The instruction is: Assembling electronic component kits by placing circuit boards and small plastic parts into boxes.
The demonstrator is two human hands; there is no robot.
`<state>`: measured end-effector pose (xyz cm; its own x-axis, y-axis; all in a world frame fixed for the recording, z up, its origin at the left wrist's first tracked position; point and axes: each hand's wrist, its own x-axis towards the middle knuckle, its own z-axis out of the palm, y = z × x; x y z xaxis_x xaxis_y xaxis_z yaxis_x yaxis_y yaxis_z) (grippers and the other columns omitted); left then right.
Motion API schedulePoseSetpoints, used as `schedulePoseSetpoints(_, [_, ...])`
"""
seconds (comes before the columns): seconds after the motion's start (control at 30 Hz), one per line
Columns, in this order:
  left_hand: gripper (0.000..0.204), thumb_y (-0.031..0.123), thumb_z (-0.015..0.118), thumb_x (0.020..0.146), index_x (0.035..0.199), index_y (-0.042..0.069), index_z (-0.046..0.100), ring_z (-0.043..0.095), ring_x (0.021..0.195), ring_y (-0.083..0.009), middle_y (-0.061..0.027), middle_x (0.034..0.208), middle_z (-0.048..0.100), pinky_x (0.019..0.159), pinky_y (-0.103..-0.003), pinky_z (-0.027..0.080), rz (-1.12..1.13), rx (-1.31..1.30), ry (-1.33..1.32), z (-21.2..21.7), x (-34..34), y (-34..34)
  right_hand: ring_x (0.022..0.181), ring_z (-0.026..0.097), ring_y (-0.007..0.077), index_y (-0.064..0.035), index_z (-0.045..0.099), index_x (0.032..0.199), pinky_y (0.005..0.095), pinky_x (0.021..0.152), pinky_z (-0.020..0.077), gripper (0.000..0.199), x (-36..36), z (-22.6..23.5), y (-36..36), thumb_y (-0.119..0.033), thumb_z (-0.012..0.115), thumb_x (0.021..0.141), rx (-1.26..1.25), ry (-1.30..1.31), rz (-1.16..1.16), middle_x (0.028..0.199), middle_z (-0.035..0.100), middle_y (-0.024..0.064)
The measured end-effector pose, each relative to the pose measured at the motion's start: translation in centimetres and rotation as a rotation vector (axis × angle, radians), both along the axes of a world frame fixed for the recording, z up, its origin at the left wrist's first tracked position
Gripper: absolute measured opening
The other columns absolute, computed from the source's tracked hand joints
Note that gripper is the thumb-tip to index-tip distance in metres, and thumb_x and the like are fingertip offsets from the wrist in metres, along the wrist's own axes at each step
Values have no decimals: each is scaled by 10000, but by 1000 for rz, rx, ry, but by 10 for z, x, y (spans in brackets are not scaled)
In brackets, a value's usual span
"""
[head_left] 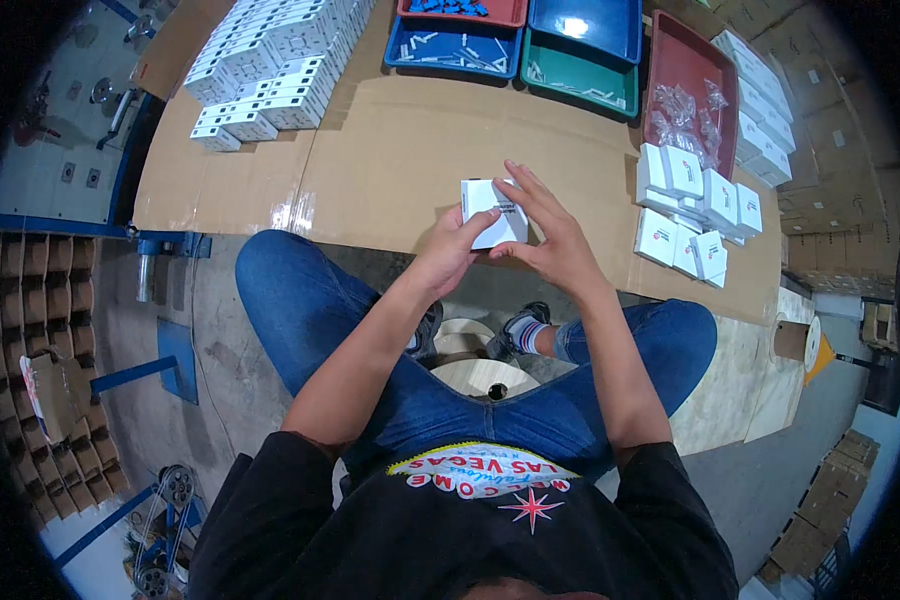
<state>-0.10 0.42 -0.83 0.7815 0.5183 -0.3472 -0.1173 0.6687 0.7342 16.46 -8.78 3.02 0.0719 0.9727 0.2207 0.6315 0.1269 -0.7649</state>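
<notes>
Between my two hands, at the near edge of the cardboard-covered table point(400, 150), is a small white box point(497, 212) with dark print on its top. My left hand point(449, 250) grips its left side, the thumb lying across the top face. On the other side, my right hand point(558, 244) closes round the box, with the fingers along its far right edge and the thumb at the near edge. The underside of the box and most of my left fingers are hidden.
Stacked white boxes point(290, 90) fill the far left. Loose white boxes point(656, 236) lie at the right. Behind stand a blue tray point(452, 68) and a green tray point(582, 95) of small pale parts, and a red tray point(670, 55) holding clear plastic bags point(682, 112).
</notes>
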Motion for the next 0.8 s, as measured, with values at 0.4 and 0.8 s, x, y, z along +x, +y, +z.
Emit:
schedulePoseSetpoints(0.4, [421, 142, 731, 954, 1316, 12, 561, 645, 1094, -150, -90, 1187, 679, 956, -321, 546, 31, 234, 48, 6, -3, 2, 1062, 677, 164, 56, 554, 1339, 271, 928, 558, 470, 9, -17, -31, 23, 729, 904, -273, 877, -247, 1152, 691, 122])
schedulePoseSetpoints(0.8, [407, 167, 763, 934, 1278, 22, 602, 633, 1100, -152, -77, 1168, 692, 980, -331, 520, -3, 302, 27, 1, -6, 0, 944, 669, 109, 40, 648, 1191, 241, 835, 549, 298, 8, -12, -36, 4, 731, 908, -291, 720, -264, 1058, 714, 74])
